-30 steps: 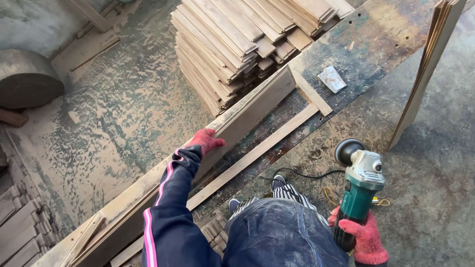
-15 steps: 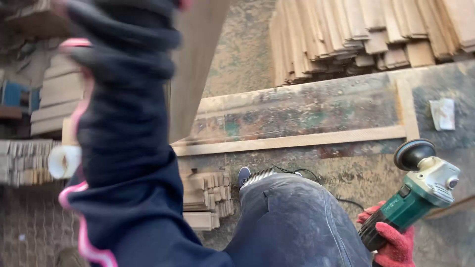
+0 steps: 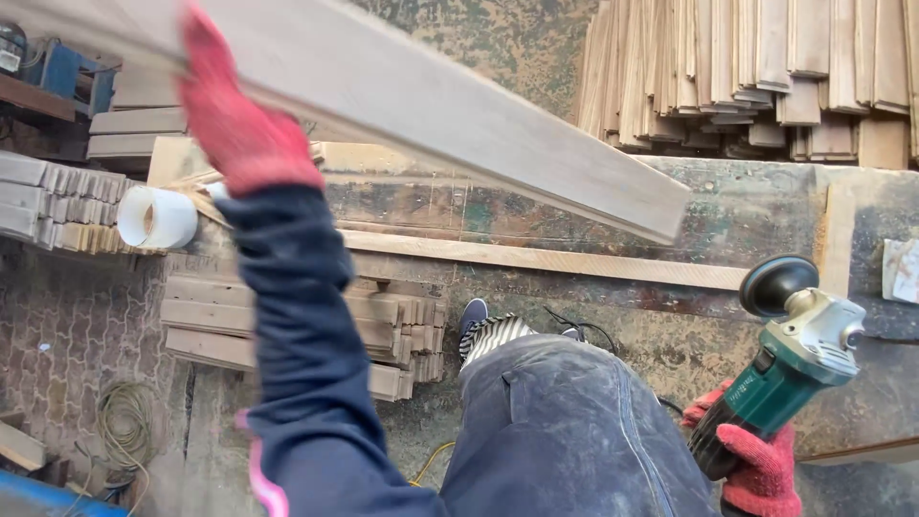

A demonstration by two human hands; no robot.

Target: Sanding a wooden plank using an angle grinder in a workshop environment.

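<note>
— Left hand (image 3: 244, 115)? 
— Fingers clamped on long plank (image 3: 459, 124), raised above worktop (image 3: 593, 206), long axis slanting down-right.
— Right hand (image 3: 756, 460)? 
— Fingers wrapped round green angle grinder (image 3: 790, 359), off near edge.

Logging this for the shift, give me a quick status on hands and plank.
Left hand gripping long plank, lifted above the bench. Right hand holding green grinder, low at the side. Nothing blocking the plank.

A white tape roll (image 3: 156, 217) lies beside stacked wood strips (image 3: 756, 72), with coiled rope (image 3: 124, 421) below.
</note>
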